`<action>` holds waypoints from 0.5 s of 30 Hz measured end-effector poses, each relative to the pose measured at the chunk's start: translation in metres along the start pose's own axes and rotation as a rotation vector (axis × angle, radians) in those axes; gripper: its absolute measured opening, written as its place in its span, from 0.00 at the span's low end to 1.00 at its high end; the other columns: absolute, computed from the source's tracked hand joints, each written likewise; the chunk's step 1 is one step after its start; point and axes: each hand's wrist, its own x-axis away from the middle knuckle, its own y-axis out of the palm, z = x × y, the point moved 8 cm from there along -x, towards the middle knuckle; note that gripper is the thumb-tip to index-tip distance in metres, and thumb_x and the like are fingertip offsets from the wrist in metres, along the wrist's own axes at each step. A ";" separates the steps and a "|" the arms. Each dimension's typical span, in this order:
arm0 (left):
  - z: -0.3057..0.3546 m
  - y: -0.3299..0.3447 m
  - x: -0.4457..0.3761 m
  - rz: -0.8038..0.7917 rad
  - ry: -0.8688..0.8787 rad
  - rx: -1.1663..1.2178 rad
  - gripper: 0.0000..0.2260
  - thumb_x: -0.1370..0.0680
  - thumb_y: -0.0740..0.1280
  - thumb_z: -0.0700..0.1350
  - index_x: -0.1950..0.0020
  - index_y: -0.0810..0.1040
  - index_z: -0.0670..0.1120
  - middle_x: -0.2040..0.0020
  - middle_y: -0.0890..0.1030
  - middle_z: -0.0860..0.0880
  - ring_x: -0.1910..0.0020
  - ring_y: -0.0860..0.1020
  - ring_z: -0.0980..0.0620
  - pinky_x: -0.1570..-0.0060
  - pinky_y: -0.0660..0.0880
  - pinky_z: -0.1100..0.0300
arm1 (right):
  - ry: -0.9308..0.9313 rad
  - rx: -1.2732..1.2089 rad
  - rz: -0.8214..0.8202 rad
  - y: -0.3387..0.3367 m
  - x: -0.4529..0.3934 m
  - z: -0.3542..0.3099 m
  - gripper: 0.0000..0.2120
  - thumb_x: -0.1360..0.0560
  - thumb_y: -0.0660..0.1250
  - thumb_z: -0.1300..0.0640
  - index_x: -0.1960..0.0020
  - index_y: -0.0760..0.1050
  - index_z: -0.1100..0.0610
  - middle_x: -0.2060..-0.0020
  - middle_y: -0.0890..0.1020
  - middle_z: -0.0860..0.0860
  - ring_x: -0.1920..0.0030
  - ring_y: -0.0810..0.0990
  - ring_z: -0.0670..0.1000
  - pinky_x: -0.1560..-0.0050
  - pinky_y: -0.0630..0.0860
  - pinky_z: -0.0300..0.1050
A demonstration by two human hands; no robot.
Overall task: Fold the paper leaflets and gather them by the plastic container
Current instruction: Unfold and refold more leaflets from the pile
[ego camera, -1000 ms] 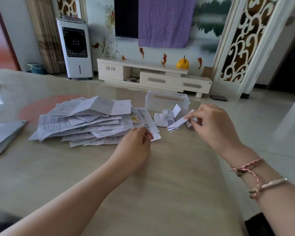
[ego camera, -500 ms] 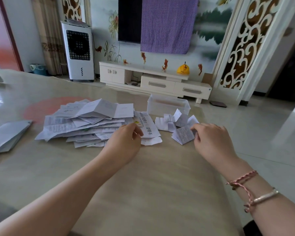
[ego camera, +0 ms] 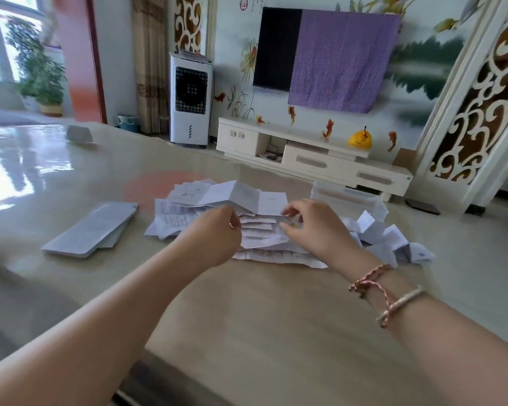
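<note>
On the beige table [ego camera: 247, 317], a spread heap of unfolded leaflets [ego camera: 188, 212] lies mid-scene; right of it sit folded leaflets [ego camera: 393, 238], just near of the clear plastic container [ego camera: 346, 197]. Both hands (left hand [ego camera: 214, 235], right hand [ego camera: 314, 230]) pinch a leaflet [ego camera: 261, 230] between them atop the heap.

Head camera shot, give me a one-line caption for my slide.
Both hands, left hand and right hand, reach into the unfolded leaflet pile; folded leaflets sit beside the plastic container.
</note>
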 end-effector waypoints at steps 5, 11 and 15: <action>-0.033 -0.030 -0.001 0.039 -0.073 -0.102 0.10 0.22 0.57 0.42 0.44 0.74 0.48 0.45 0.78 0.48 0.50 0.76 0.46 0.54 0.73 0.57 | -0.085 0.060 0.034 0.029 -0.043 -0.048 0.22 0.25 0.68 0.50 0.34 0.71 0.55 0.40 0.76 0.53 0.40 0.71 0.55 0.42 0.70 0.50; -0.054 -0.045 0.002 0.050 -0.134 -0.098 0.09 0.22 0.58 0.41 0.45 0.75 0.48 0.45 0.79 0.48 0.48 0.77 0.46 0.55 0.72 0.58 | -0.087 0.183 -0.044 0.064 -0.070 -0.071 0.22 0.23 0.64 0.53 0.29 0.68 0.54 0.39 0.77 0.56 0.39 0.73 0.59 0.41 0.69 0.49; -0.057 -0.048 0.000 0.051 -0.131 -0.076 0.07 0.23 0.58 0.41 0.49 0.73 0.50 0.46 0.78 0.47 0.49 0.76 0.45 0.53 0.74 0.57 | -0.069 0.205 0.005 0.069 -0.072 -0.073 0.14 0.22 0.58 0.62 0.39 0.76 0.56 0.50 0.82 0.58 0.48 0.79 0.61 0.48 0.72 0.49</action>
